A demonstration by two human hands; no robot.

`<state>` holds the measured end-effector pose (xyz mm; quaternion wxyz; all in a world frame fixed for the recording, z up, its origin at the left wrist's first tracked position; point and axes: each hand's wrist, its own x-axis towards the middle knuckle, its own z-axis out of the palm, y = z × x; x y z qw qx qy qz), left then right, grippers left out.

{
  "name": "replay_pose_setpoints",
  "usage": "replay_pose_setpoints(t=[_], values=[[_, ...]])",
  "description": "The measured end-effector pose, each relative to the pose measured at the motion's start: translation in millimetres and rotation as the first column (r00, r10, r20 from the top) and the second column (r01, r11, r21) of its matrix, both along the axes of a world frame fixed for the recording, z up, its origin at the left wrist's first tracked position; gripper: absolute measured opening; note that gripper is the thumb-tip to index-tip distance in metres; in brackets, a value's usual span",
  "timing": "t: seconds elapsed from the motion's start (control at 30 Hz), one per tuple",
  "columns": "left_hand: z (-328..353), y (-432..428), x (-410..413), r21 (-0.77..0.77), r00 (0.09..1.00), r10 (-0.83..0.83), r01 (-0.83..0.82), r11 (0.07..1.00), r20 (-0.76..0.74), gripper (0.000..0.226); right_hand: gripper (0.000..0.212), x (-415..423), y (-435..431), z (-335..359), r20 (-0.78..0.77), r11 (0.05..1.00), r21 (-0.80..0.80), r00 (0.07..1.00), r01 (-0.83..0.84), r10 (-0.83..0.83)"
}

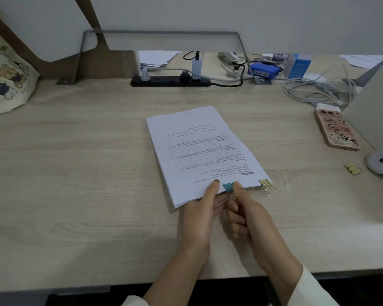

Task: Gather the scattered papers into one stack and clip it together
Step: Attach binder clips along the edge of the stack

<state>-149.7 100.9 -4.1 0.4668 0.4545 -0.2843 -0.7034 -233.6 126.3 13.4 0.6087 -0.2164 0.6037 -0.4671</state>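
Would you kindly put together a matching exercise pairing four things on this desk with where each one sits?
Things:
1. blue binder clip
2. yellow binder clip
3. phone
4. power strip

Places:
A. at the back of the desk, plugs in it
B. on the near right corner of the paper stack
C. face down at the desk's right side
D. on the stack's near edge, between left hand and right hand

Pairs: 1-D, 2-B, 3-C, 4-A
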Motion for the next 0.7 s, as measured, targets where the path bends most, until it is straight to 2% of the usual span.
replay_pose_setpoints(t=[0.1, 0.13, 0.2, 0.27, 0.33, 0.4, 0.47, 0.53, 0.6, 0.7], values=[[-1, 0, 0, 0.004, 1.000, -0.017, 0.017, 1.000, 0.006, 0.017, 0.056, -4, -1, -3, -0.021, 0.999, 0.016, 0.999, -0.039, 0.039], [-1, 0, 0, 0.004, 1.000, -0.019, 0.019, 1.000, 0.004, 0.018, 0.060, -8, -1, -4, -0.077, 0.999, 0.005, 0.996, -0.049, 0.049], [-1, -1, 0, 0.010, 1.000, -0.015, 0.015, 1.000, -0.010, 0.021, 0.062, -23, 1, -5, -0.319, 0.999, -0.048, 0.948, -0.024, 0.007], [-1, -2, 1, 0.024, 1.000, -0.010, 0.011, 1.000, -0.029, 0.023, 0.054, -51, 5, -5, -0.580, 0.972, -0.191, 0.782, 0.139, -0.227], [-2, -3, 1, 0.029, 0.999, -0.022, 0.023, 0.999, -0.028, 0.024, 0.043, -91, 4, -8, -0.747, 0.913, -0.349, 0.527, 0.209, -0.406], [-3, -3, 0, 0.024, 0.999, -0.035, 0.035, 0.999, -0.030, 0.021, 0.029, -136, -2, -19, -0.858, 0.904, -0.373, 0.294, 0.207, -0.421], [-3, -4, -3, 0.036, 0.999, -0.030, 0.032, 0.999, -0.042, 0.017, 0.031, -176, -9, -30, -0.945, 0.938, -0.283, 0.106, 0.201, -0.308], [-4, -5, -6, 0.049, 0.999, -0.012, 0.014, 0.999, -0.049, 0.019, 0.040, -207, -14, -38, -0.987, 0.973, -0.152, 0.021, 0.175, -0.158], [-4, -5, -8, 0.041, 0.999, -0.008, 0.010, 0.999, -0.045, 0.017, 0.041, -224, -17, -42, -0.998, 0.987, -0.063, 0.001, 0.145, -0.064], [-2, -5, -7, 0.059, 0.993, 0.057, -0.051, 0.997, -0.101, 0.014, 0.036, -226, -21, -44, -0.991, 0.985, -0.134, -0.022, 0.109, -0.132]])
